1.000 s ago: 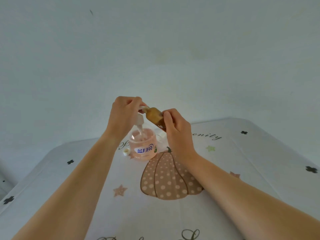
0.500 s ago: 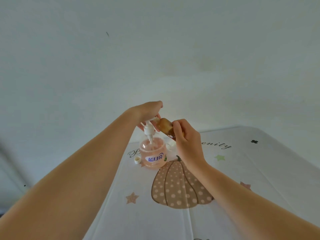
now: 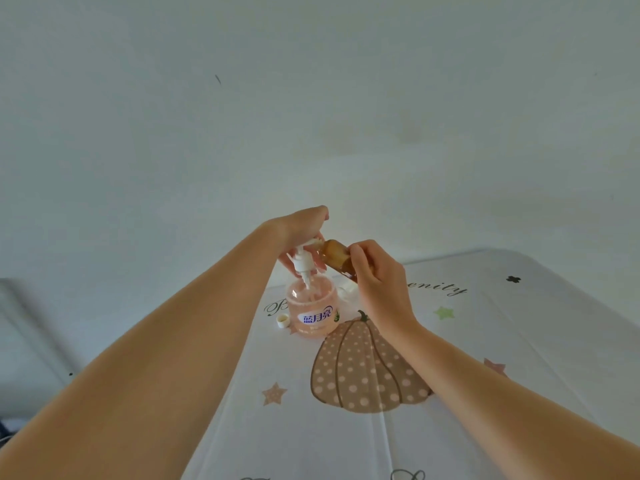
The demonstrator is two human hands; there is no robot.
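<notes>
A clear pink pump bottle with a blue-and-white label stands on the table. My left hand comes down over its white pump head, fingers curled round it from above. My right hand grips a small amber bottle, tilted so that its mouth meets the pump's nozzle. The join between nozzle and bottle mouth is partly hidden by my left fingers.
A small white cap lies on the table just left of the pump bottle. A white object sits behind my right hand. The tablecloth is white with a dotted pumpkin print; a plain wall rises behind.
My left forearm has lifted and the hand has turned from beside the pump to palm-down on top of it. My right hand keeps the amber bottle at the nozzle.
</notes>
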